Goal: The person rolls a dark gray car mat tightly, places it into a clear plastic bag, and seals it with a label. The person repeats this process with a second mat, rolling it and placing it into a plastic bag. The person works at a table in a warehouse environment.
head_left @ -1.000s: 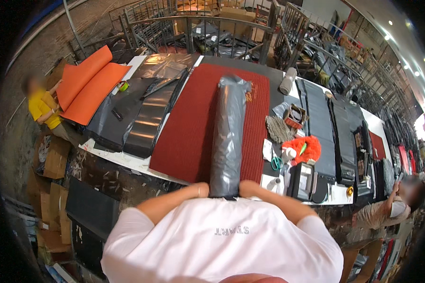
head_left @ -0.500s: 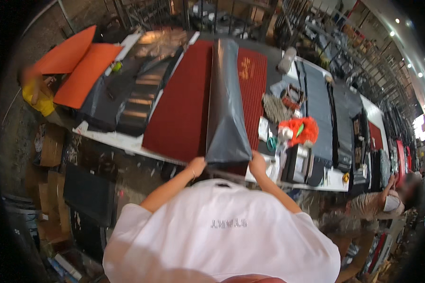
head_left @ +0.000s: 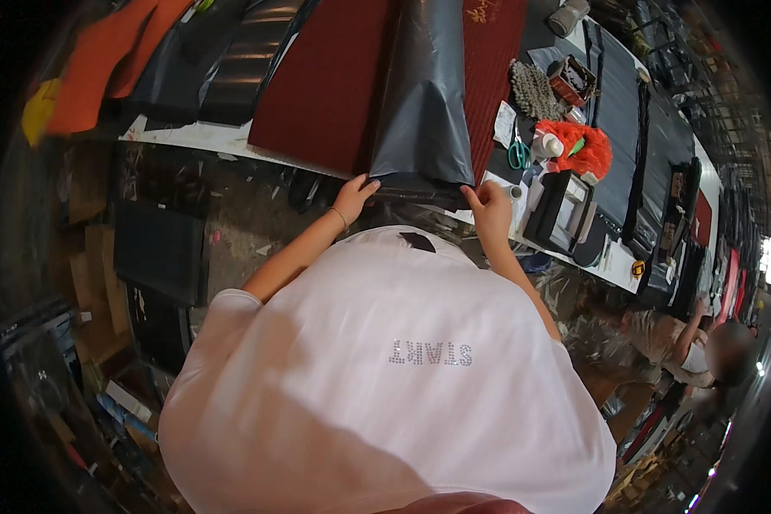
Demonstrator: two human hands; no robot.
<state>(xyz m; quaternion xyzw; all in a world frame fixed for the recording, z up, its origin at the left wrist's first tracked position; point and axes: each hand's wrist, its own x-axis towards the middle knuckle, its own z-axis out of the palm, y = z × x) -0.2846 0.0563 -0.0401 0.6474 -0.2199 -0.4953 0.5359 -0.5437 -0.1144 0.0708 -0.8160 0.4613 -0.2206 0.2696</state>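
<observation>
A long dark grey plastic bag (head_left: 424, 111) lies lengthwise over a dark red ribbed mat (head_left: 321, 90), its wide near end hanging at the table's front edge. My left hand (head_left: 354, 199) pinches the left corner of that end, thumb and fingers closed on the plastic. At the opposite corner, my right hand (head_left: 491, 210) grips the plastic between thumb and fingers. The near edge is stretched between both hands, with a dark fold below it. Whether anything is inside the bag cannot be seen.
Right of the mat lie teal-handled scissors (head_left: 518, 154), an orange-red plastic bag (head_left: 581, 147), a grey knitted cloth (head_left: 535, 90) and a small box (head_left: 571, 80). Orange sheets (head_left: 103, 60) stand far left beside someone in yellow. Another person (head_left: 677, 343) is at the right.
The view has tipped down and closer, so the table sits higher in the picture. Both hands keep hold of the bag's near corners, and the near edge is now spread wider and folded down.
</observation>
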